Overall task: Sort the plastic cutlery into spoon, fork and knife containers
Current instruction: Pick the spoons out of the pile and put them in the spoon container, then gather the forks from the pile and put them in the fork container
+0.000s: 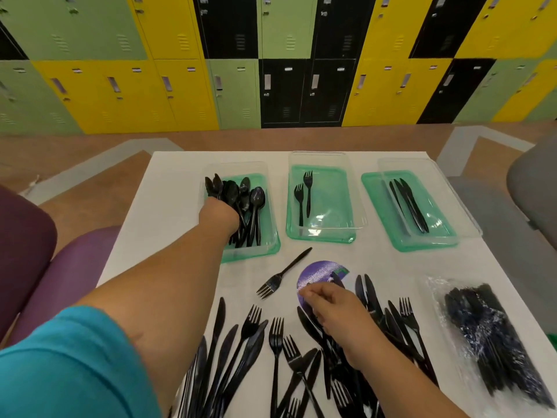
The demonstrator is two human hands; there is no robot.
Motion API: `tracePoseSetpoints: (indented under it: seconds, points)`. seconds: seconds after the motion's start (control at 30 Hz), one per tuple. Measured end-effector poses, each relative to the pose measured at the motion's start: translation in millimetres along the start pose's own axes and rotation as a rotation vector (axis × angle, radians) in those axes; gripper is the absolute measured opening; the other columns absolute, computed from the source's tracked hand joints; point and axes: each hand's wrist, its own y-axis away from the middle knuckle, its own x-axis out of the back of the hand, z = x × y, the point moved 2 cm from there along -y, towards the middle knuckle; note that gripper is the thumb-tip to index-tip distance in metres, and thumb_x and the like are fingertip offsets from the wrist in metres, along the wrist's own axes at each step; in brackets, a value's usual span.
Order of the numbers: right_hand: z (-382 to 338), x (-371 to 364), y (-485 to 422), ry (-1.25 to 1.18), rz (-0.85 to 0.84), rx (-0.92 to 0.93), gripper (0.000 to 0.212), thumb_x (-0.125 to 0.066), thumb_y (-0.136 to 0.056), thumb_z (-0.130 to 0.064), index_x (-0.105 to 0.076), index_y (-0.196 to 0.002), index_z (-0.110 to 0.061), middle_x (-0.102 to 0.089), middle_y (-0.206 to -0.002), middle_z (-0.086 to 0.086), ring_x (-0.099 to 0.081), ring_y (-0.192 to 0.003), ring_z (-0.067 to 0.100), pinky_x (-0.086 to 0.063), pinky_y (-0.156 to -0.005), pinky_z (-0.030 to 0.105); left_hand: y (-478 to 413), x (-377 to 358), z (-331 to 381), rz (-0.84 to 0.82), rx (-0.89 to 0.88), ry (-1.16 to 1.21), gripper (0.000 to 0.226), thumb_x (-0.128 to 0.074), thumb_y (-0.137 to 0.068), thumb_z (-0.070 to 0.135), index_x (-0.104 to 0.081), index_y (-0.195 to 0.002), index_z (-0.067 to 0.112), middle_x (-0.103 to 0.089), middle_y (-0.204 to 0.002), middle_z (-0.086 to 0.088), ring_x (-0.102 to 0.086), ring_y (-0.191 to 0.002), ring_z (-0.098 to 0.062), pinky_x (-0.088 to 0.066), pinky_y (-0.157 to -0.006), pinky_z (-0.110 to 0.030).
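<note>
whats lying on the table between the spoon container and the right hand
In the head view, a single black plastic fork lies on the white table between the spoon container and the right hand, tines toward the person.

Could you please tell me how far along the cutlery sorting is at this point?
Early on. Done: two black plastic forks lie in the middle clear container, a few black plastic knives in the right container. In hand: the left hand holds a bunch of black plastic spoons over the left container. Left: the loose pile and wrapped pack.
</note>
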Motion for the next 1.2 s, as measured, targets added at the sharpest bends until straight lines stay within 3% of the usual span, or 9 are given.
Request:
tracePoseSetpoints:
  seconds: [0.23,0.3,0.4,0.53,0.63,0.77,0.93,1.03,1.2]
  points:
    - [1,-2,2,-0.005,0.009,-0.018,0.014,-0.06,-0.092,-0.03,-0.07,-0.099,-0.023,-0.055,-0.068,-0.014,-0.047,-0.063,0.002,-0.038,-0.061,0.019,9,10,2,-0.035,-0.044,-0.294,0.035,-0.061,-0.089,0.009,-0.049,-0.119,-0.003,-0.062,-0.104,-0.014,-0.059,-0.099,-0.028,-0.041,-0.071,-0.027]
    - [-1,-3,3,-0.005,0.008,-0.019,0.015,-0.06,-0.091,-0.031,-0.071,-0.098,-0.022,-0.054,-0.066,-0.014,-0.046,-0.061,0.003,-0.036,-0.06,0.019,15,14,1,-0.033,-0.071,-0.388,0.012,-0.057,-0.09,0.009,-0.055,-0.094,-0.002,-0.056,-0.082,-0.008,-0.057,-0.078,-0.023,-0.041,-0.061,-0.024]
    - [-4,-1,8,0.012,0.015,-0.009,0.013,-0.059,-0.092,-0.028,-0.07,-0.095,-0.021,-0.053,-0.062,-0.013,-0.045,-0.058,0.004,-0.035,-0.059,0.02,25,20,1,0.005,-0.122,-0.429,0.031,-0.05,-0.091,0.003,-0.039,-0.062,0.009,-0.041,-0.065,-0.004,-0.048,-0.065,-0.019,-0.044,-0.062,-0.028]
    - [-9,5,19,0.08,0.047,0.034,0.012,-0.058,-0.093,-0.024,-0.07,-0.089,-0.02,-0.059,-0.068,-0.006,-0.051,-0.063,0.009,-0.04,-0.06,0.021,51,34,-5,0.019,-0.192,-0.212,0.011,-0.053,-0.091,0.005,-0.056,-0.101,0.002,-0.06,-0.098,-0.011,-0.058,-0.087,-0.027,-0.042,-0.07,-0.028]
    - [-11,4,16,0.388,0.105,0.136,0.015,-0.055,-0.094,-0.023,-0.069,-0.094,-0.018,-0.066,-0.088,0.0,-0.06,-0.084,0.016,-0.045,-0.074,0.025,82,43,-18,0.067,-0.326,-0.022,0.041,-0.054,-0.092,0.012,-0.049,-0.133,0.009,-0.055,-0.132,-0.008,-0.055,-0.115,-0.026,-0.042,-0.088,-0.03]
    - [-18,-9,-5,0.835,0.054,0.327,0.031,-0.045,-0.097,-0.015,-0.063,-0.122,-0.016,-0.063,-0.12,0.004,-0.058,-0.104,0.018,-0.042,-0.093,0.025,124,52,-55,0.103,-0.429,0.116,0.024,-0.054,-0.092,0.016,-0.061,-0.115,0.02,-0.064,-0.114,0.003,-0.058,-0.096,-0.011,-0.049,-0.083,-0.03]
    - [-27,-28,-35,1.327,-0.08,0.49,0.066,-0.044,-0.09,0.0,-0.027,-0.15,-0.02,-0.023,-0.158,0.0,-0.026,-0.141,0.024,-0.032,-0.11,0.041,156,54,-107,-0.02,-0.305,0.143,0.014,-0.058,-0.092,0.019,-0.065,-0.101,0.026,-0.067,-0.096,0.008,-0.062,-0.093,-0.01,-0.044,-0.08,-0.022]
    - [-31,-37,-41,1.544,-0.103,0.512,0.065,-0.042,-0.092,-0.004,-0.019,-0.152,-0.018,-0.018,-0.159,0.001,-0.021,-0.142,0.025,-0.026,-0.111,0.045,166,54,-130,-0.088,-0.248,0.153,0.014,-0.059,-0.091,0.015,-0.067,-0.098,0.024,-0.069,-0.096,0.006,-0.064,-0.093,-0.01,-0.045,-0.078,-0.018]
    - [-28,-43,-41,1.599,-0.041,0.615,0.044,-0.049,-0.086,-0.001,-0.045,-0.128,-0.013,-0.048,-0.129,0.008,-0.043,-0.12,0.028,-0.037,-0.097,0.039,175,50,-151,-0.119,-0.235,0.075,0.014,-0.06,-0.091,0.017,-0.065,-0.096,0.029,-0.066,-0.089,0.016,-0.059,-0.085,0.002,-0.037,-0.068,-0.004]
